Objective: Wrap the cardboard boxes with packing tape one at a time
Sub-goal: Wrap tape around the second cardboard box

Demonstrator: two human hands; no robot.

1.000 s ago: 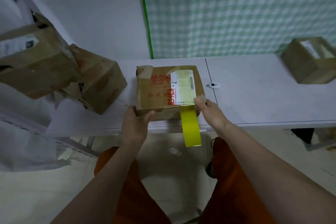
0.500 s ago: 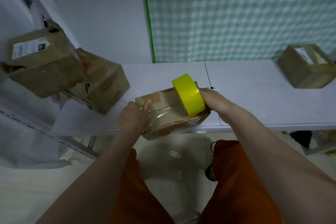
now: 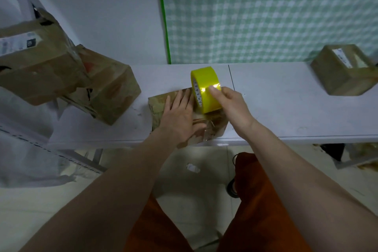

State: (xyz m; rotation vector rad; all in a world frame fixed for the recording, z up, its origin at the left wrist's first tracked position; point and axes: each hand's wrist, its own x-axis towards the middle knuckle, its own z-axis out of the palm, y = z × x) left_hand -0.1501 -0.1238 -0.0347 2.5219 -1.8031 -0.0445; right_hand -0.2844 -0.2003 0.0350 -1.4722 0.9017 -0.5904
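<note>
Item: cardboard box (image 3: pixel 161 104), lying under my left hand (image 3: pixel 180 116), which is pressing flat, fingers straight. Right hand (image 3: pixel 231 104) is gripping the tape roll (image 3: pixel 205 88), standing on the box's right part, axis crosswise.

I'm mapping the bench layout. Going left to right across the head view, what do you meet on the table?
Labelled box → leaning box → left hand → yellow tape roll → right hand → far box.

Head camera looks forward and down, close over the table (image 3: pixel 286 108).
</note>
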